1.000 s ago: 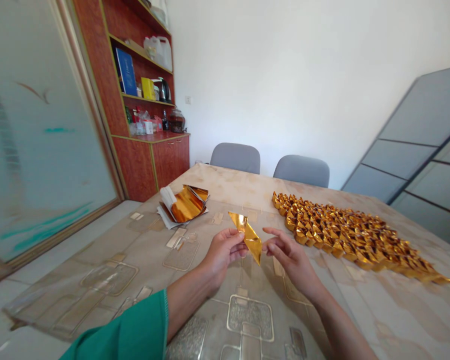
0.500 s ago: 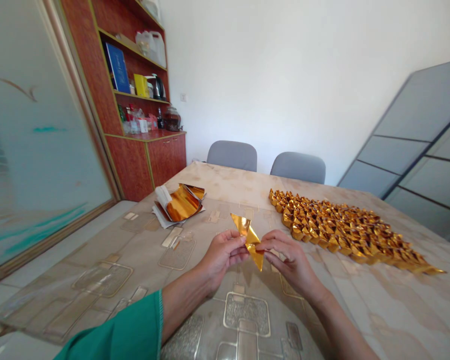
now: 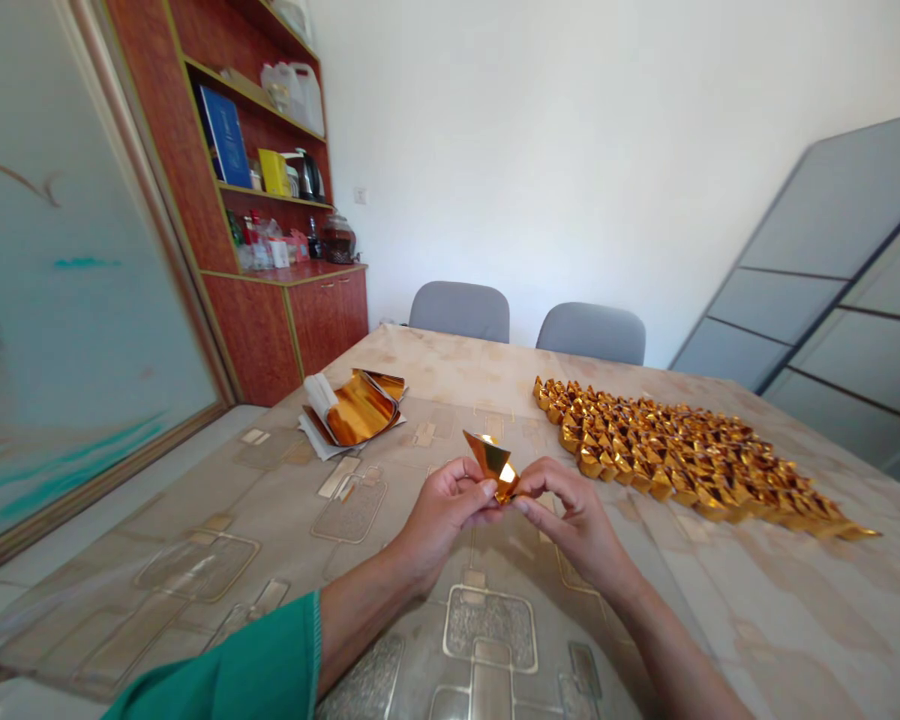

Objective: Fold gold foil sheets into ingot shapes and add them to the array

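Observation:
A folded piece of gold foil paper (image 3: 489,457) is held above the table between both hands, its pointed upper end sticking up. My left hand (image 3: 450,500) grips its left side, thumb on top and fingers curled beneath. My right hand (image 3: 564,505) pinches its lower right edge between thumb and fingers. The lower part of the paper is mostly hidden by the fingers. To the right lie many folded gold paper pieces (image 3: 667,445), packed together in rows. A loose stack of gold foil sheets (image 3: 364,408) with white backing rests beyond my left hand.
A patterned cover lies over the table (image 3: 487,625). Two grey chairs (image 3: 459,310) stand at its far side, before a white wall. A red-brown cabinet (image 3: 285,310) with bottles and a kettle is at back left, near a frosted glass door (image 3: 82,300).
The gold paper's lower point, which stuck out below the fingers, no longer shows; the piece looks folded up and shorter. My hands stay close together. The view has shifted slightly.

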`<state>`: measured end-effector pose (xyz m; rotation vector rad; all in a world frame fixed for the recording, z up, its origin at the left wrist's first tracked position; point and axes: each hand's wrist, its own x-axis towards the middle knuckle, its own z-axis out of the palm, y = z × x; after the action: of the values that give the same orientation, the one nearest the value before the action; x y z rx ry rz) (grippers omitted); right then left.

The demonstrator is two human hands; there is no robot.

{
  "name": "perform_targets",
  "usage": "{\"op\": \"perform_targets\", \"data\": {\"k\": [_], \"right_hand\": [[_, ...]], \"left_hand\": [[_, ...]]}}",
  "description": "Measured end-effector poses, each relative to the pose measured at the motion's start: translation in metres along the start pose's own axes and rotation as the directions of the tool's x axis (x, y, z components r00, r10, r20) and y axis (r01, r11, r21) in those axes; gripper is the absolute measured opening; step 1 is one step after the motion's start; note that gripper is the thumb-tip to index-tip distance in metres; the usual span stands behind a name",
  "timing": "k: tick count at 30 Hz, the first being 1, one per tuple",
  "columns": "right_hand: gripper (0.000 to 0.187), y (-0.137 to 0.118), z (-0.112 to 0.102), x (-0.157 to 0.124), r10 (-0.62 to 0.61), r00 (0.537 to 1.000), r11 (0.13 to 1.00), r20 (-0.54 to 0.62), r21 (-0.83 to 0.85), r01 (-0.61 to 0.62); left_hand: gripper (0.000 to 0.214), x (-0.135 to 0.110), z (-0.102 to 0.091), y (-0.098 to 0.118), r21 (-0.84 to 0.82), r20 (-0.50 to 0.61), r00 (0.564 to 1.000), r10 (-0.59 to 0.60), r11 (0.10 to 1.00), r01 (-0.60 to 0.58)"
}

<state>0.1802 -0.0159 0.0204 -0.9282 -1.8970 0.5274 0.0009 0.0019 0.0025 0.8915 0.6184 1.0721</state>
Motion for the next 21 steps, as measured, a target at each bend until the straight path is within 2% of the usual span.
{"op": "perform_targets", "data": {"k": [5,11,16,21], "right_hand": [[0.011,-0.003,0.005,-0.002,0.03,0.999,0.999,-0.024,0.016,-0.029],[0.011,-0.008,0.006,-0.002,-0.026,0.998,0.997,-0.05,0.072,0.03],[0.014,-0.007,0.008,-0.001,0.021,0.993,1.0,-0.118,0.013,-0.019],[0.015,-0.009,0.014,-0.002,0.034,0.979,0.998,-0.202,-0.05,-0.044]], "left_hand": [[0.032,-0.002,0.002,0.001,-0.017,-0.02,0.999,0.031,0.999,-0.031],[0.027,-0.003,0.005,0.002,-0.055,-0.016,0.998,0.063,0.996,-0.063],[0.026,-0.005,0.006,0.0,-0.057,-0.002,0.998,0.057,0.997,-0.057],[0.024,-0.005,0.005,-0.007,-0.026,0.022,0.994,0.108,0.994,-0.107]]}}
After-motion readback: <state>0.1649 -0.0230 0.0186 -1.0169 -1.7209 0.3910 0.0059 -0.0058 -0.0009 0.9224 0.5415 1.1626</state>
